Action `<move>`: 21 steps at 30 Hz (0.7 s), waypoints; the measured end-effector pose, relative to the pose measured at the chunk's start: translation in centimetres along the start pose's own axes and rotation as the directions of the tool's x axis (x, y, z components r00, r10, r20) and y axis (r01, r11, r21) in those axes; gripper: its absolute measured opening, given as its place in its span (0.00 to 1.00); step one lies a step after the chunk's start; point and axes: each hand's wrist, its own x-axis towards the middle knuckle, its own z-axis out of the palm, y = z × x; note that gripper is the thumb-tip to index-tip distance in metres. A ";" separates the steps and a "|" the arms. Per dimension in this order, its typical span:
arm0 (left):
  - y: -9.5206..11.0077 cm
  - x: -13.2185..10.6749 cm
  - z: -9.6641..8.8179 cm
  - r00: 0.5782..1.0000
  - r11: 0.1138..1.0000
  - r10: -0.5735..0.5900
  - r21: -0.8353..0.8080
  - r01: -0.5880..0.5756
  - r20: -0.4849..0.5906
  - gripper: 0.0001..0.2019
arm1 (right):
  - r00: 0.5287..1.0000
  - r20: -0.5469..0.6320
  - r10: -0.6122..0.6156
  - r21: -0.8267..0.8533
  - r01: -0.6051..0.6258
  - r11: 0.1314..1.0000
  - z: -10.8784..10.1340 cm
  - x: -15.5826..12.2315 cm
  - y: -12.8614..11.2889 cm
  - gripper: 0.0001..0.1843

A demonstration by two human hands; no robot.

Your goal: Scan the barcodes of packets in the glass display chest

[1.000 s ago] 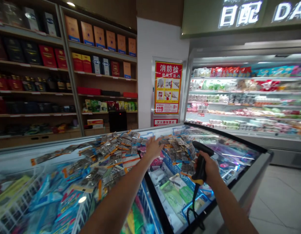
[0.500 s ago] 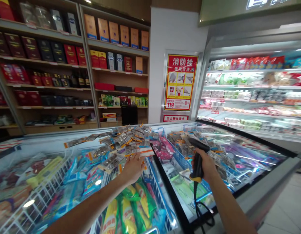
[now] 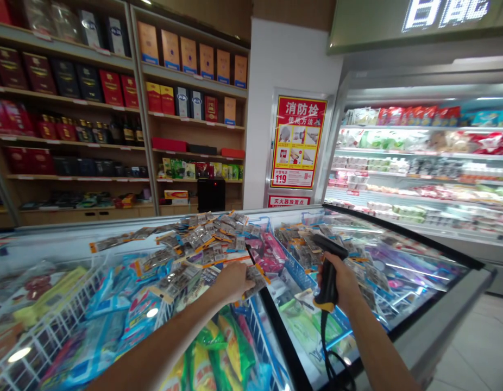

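My left hand is closed on a small clear packet with an orange edge, thumb on its near side, just over the black rail of the chest freezer. Beside it spreads a heap of similar small packets, brown inside with orange and blue edges, on the freezer's glass lid. Over the right half of the freezer, my right hand is wrapped round the grip of a black and yellow barcode scanner. A coiled cable hangs down from the scanner. The fingers of my left hand are partly hidden.
Under the glass stand a white wire basket and blue baskets with bagged goods, including yellow-green bags. A black lid rail divides the freezer. Behind are shelves of boxes, a red wall poster and a lit chiller.
My left hand has gone from lying over the heap to gripping a packet, shifting slightly right. My right hand still holds the scanner at nearly the same spot. The view has turned a little.
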 end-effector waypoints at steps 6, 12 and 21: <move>1.3 7.3 1.7 0.961 0.715 -0.217 -0.698 0.037 -0.172 0.09 | 0.996 0.080 0.038 0.007 -0.039 0.999 1.1 0.4 1.0 0.11; 3.2 13.3 4.6 0.876 0.141 -0.471 -0.989 -0.046 -0.108 0.16 | 0.983 0.171 0.071 -0.061 -0.062 0.996 1.9 0.4 2.7 0.14; 3.5 14.0 4.9 0.941 -0.131 -0.338 -0.989 -0.075 -0.026 0.13 | 0.976 0.201 0.088 -0.148 -0.059 0.987 2.0 0.0 3.3 0.17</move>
